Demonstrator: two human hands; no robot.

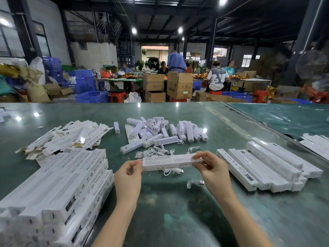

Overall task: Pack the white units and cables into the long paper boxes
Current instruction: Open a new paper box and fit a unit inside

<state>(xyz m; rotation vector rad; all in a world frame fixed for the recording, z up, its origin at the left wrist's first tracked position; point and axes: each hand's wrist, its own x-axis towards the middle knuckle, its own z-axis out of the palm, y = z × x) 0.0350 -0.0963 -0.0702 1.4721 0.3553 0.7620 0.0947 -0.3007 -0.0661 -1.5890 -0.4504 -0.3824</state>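
Held box: one long paper box (171, 161) printed "SMART SENSOR LAMP" is held level above the green tabletop (178, 211), crosswise before the person; it lies between the two hands
Left hand (128, 172): its grip is clamped on the box's left end, thumb and fingers curled round it
Right hand (210, 169): its grip pinches the box's right end, fingers on top; the end flap itself is hidden by the fingers
White units (160, 131): a loose heap lies on the tabletop beyond the held box; one unit (116, 127) lies apart, just left of the heap
Cables (154, 151): a tangle of white USB cables lies between the heap and the held box; one cable (173, 171) lies just under the box; another (195, 183) lies near the right wrist
Flat boxes (71, 134): unfolded paper boxes are scattered at far left
Left stack (62, 184): long boxes are piled in layers at near left
Right stack (267, 168): more long boxes lie side by side at right, some stacked
Background: people sit at distant tables amid cardboard cartons (179, 86) and blue crates (85, 82)
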